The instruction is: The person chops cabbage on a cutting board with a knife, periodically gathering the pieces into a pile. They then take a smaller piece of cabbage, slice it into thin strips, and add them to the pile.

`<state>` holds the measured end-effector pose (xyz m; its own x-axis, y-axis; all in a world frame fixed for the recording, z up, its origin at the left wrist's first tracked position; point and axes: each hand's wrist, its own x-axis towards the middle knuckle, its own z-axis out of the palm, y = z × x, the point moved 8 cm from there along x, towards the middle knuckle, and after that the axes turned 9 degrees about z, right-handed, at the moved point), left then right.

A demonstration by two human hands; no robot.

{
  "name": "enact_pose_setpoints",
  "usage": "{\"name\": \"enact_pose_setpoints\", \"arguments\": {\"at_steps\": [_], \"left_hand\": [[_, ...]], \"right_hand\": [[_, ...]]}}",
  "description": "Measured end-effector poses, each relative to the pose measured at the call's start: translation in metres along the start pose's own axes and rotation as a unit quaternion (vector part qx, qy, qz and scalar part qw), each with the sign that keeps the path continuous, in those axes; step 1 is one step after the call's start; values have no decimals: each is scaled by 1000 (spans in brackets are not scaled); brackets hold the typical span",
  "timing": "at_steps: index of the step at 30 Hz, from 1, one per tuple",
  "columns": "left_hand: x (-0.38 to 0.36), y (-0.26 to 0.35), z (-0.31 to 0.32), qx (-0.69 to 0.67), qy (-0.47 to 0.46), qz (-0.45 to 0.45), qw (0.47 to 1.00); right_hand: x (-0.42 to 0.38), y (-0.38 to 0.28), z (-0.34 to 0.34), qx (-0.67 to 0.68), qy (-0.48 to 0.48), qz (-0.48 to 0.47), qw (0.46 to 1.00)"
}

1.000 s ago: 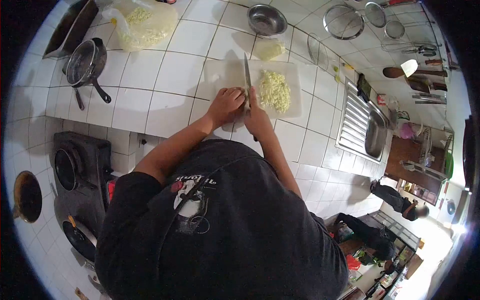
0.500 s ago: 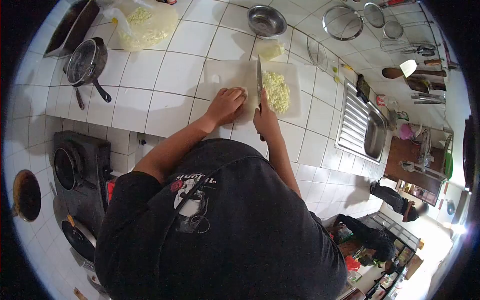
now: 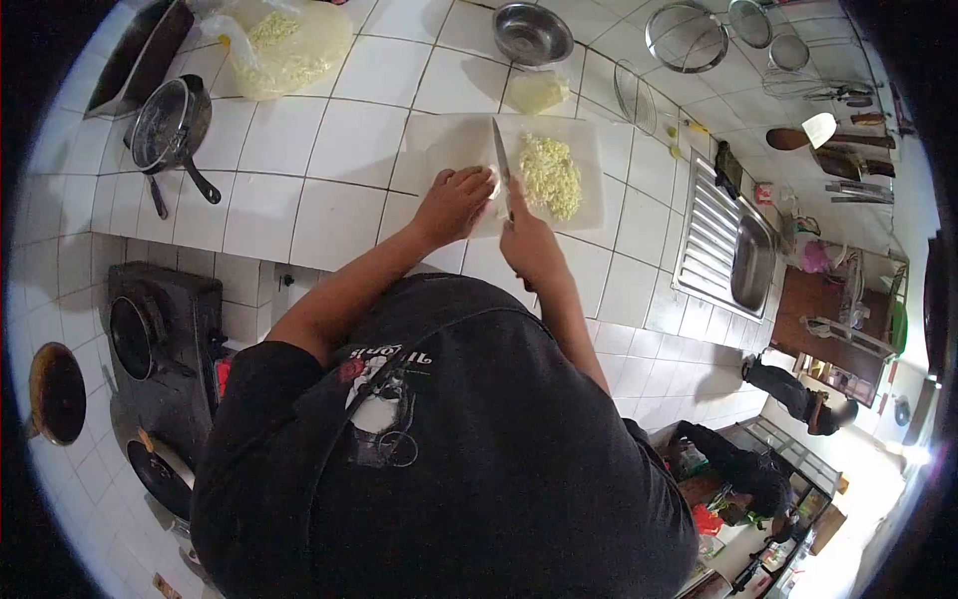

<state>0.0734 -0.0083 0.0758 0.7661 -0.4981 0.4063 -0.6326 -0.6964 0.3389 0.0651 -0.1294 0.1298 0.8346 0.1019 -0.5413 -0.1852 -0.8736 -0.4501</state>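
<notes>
A kitchen knife [image 3: 502, 150] is in my right hand [image 3: 530, 248], its fingers closed around the handle and the blade pointing away from me. My left hand [image 3: 454, 207] presses a whitish vegetable piece [image 3: 494, 183] onto the white cutting board [image 3: 589, 150]; the fingers cover most of it. The blade is right beside that piece, though whether it touches cannot be made out. To the right of the knife lies a heap of finely chopped pale green vegetable [image 3: 552, 178]. A pale yellow-green chunk [image 3: 539, 92] rests at the board's far edge.
Beyond the board stands a metal bowl [image 3: 533, 35]. A plastic bag [image 3: 289, 55] of chopped vegetable and a black-handled pan [image 3: 172, 125] are at left. A sink [image 3: 748, 262] is at right, below hanging strainers [image 3: 687, 38]. Two people [image 3: 738, 479] are farther off.
My right hand has brought the knife left, closer to my left hand, and the blade now slants left. My left hand stays on the vegetable piece with little shift.
</notes>
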Motion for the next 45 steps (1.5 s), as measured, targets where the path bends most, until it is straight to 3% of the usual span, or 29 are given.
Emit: {"name": "enact_pose_setpoints", "arguments": {"at_steps": [3,8,12,16,20,26,27,30,32,34,35,38,42,45], "left_hand": [[1,-3,6,12,5,12,1000],[1,1,-5,-15,23,11,1000],[3,-2,7,0,-8,13,1000],[0,1,-5,-2,31,17,999],[0,-6,9,4,10,11,1000],[0,-2,-1,-19,22,3,1000],[0,-4,3,-2,9,7,1000],[3,1,4,-5,7,8,1000],[1,-2,-1,-14,18,-6,1000],[-1,0,-2,-27,30,10,999],[-1,-3,0,-27,30,12,999],[-1,-4,14,15,0,16,1000],[-3,0,1,13,31,16,999],[0,0,0,-9,53,10,999]], "right_hand": [[22,5,24,5,53,-23,998],[15,6,10,-37,20,-15,999],[28,13,29,-38,67,-16,997],[11,-2,12,-28,-20,27,999],[30,11,28,-32,61,-35,997],[5,1,8,3,-19,21,1000],[18,8,22,-11,44,-44,998],[29,13,32,-20,66,-53,996],[14,-4,10,-30,40,-38,998],[0,-8,5,20,-46,43,998],[13,-3,15,-37,30,-35,998],[34,13,35,-33,62,-30,997],[7,-2,8,-21,-23,3,1000],[29,10,35,-31,32,-34,998]]}}
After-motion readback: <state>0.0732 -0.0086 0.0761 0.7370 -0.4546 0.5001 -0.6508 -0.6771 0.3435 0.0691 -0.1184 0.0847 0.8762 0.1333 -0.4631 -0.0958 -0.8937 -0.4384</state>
